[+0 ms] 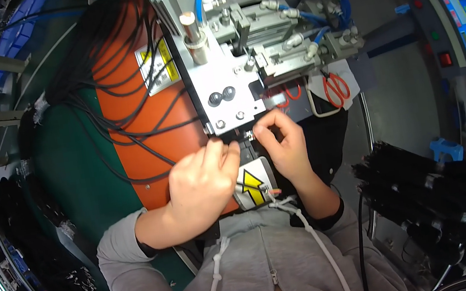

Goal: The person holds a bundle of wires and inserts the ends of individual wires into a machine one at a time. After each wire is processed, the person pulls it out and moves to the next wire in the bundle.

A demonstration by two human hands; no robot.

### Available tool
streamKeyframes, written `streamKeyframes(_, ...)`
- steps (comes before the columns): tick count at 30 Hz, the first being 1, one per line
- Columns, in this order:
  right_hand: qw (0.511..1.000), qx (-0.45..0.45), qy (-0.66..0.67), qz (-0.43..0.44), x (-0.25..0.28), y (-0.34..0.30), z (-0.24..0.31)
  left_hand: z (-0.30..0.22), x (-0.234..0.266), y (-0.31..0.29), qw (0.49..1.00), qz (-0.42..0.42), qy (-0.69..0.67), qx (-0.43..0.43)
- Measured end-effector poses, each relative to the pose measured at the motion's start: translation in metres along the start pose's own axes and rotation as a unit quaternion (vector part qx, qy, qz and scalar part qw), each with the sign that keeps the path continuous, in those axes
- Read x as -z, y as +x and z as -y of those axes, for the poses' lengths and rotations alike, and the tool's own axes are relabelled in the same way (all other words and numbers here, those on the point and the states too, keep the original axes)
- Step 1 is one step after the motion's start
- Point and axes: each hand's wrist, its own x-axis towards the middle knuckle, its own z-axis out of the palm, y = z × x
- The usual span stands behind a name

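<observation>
My left hand (202,182) is closed in front of the machine, thumb and fingertips pressed together near its lower edge. A thin black cable (249,187) comes out from under this hand, its pinkish stripped end lying over a plate with a yellow arrow (253,185). My right hand (284,143) pinches with thumb and index finger at a small silvery piece (249,135) at the machine's mouth; its kind is too small to tell. Both hands work close together, just below the white metal head (233,106) of the pneumatic press (192,44).
Many black cables (117,126) spread over the orange surface (156,147) and green mat (74,162) at left. Red-handled scissors or cutters (336,89) lie right of the press. A control screen (454,1) stands far right; bundled black cables (423,184) hang at lower right.
</observation>
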Motion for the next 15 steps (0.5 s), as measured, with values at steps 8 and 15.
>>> streamKeyframes(8, 0.944, 0.282, -0.019, 0.171, 0.025, 0.006, 0.034, 0.000, 0.003, -0.009, 0.997, 0.032, 0.067, 0.029)
streamKeyframes(15, 0.945, 0.300, 0.028, 0.126, 0.024, -0.007, 0.038, 0.005, 0.007, 0.009, 0.989, -0.117, -0.065, -0.070)
